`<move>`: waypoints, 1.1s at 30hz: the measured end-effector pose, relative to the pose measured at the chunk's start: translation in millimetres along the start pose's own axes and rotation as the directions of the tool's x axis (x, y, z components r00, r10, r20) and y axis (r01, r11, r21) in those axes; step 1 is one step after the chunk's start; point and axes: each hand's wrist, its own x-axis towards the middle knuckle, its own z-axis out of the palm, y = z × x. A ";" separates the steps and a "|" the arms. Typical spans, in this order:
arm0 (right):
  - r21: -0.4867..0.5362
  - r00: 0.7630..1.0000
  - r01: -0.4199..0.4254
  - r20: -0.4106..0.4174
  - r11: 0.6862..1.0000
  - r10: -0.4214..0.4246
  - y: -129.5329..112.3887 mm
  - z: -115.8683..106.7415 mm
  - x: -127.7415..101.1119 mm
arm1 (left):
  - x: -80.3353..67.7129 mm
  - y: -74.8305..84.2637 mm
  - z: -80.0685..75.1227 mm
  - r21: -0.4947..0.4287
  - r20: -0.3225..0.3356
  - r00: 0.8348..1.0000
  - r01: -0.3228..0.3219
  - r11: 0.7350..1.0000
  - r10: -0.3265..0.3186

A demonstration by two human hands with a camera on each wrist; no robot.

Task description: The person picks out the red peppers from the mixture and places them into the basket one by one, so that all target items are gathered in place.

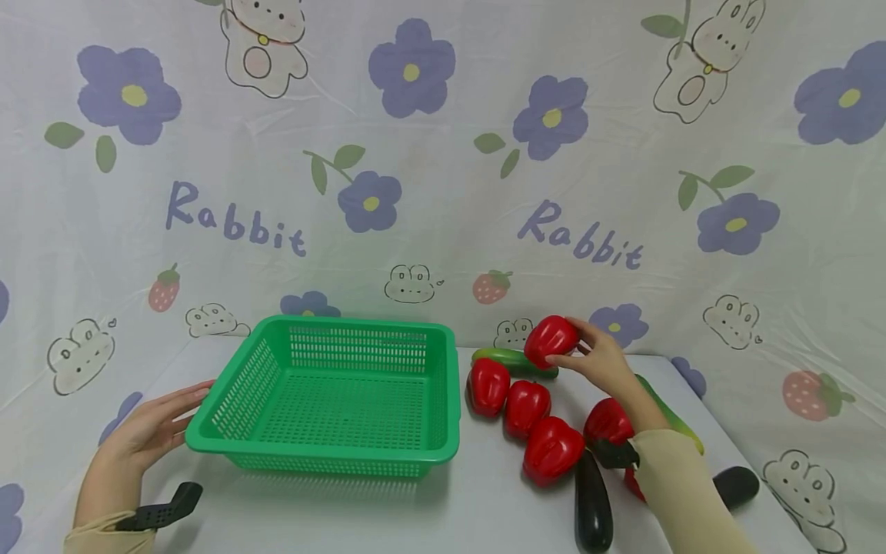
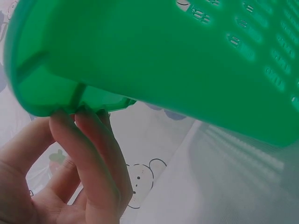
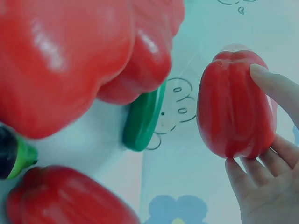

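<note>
Held pepper: a red bell pepper (image 1: 551, 339) lifted clear of the table, above the far end of the vegetable group and just in front of a green cucumber (image 1: 512, 361).
Orientation of held pepper: in the head view its long axis runs roughly level, tilted slightly up to the right; in the right wrist view the pepper (image 3: 235, 110) stands nearly upright in the frame. Which end carries the stem cannot be told.
Right hand: the right hand (image 1: 601, 358) grips the pepper, fingers curled round its right side; the wrist view shows fingertips (image 3: 236, 173) under it and the thumb on its upper right.
Left hand: the left hand (image 1: 148, 428) lies with fingers straight and relaxed, fingertips (image 2: 84, 114) touching the outside of the basket's near left corner under the rim.
Basket: a green perforated plastic basket (image 1: 443, 392), rectangular, sitting flat on the white table (image 1: 477, 508), long sides running left to right. Nothing lies in it.
Other peppers: four red peppers (image 1: 526, 408) lie in a cluster to the right of the basket, touching one another; a further patch of red shows behind the right sleeve.
Aubergines: one dark aubergine (image 1: 593, 508) lies near the front edge, long axis pointing away from the viewer; a second (image 1: 736, 485) is partly hidden by the sleeve.
Backdrop: a cloth (image 1: 443, 154) printed with rabbits, purple flowers and strawberries.
</note>
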 end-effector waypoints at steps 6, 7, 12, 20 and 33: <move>0.027 1.000 0.026 0.003 0.999 -0.026 -7.9 4.3 5.3 | 0.6 0.0 0.1 0.001 0.005 1.000 0.000 1.000 0.000; 0.033 1.000 0.029 0.007 0.999 -0.029 -10.1 4.9 5.8 | 0.8 0.0 -0.1 0.002 0.005 1.000 0.001 1.000 -0.001; 0.054 0.999 0.035 0.029 0.998 -0.037 -29.2 6.5 3.3 | 1.6 -0.2 -1.4 0.024 0.000 1.000 0.005 1.000 -0.005; 0.083 0.996 0.063 0.056 0.995 -0.067 -56.9 9.7 -2.5 | 2.0 -0.7 -2.7 0.051 -0.014 1.000 0.006 0.999 -0.006; 0.069 0.990 0.133 0.045 0.989 -0.136 -40.6 25.3 18.4 | 2.6 -0.5 -2.1 0.037 -0.018 1.000 0.010 0.999 -0.010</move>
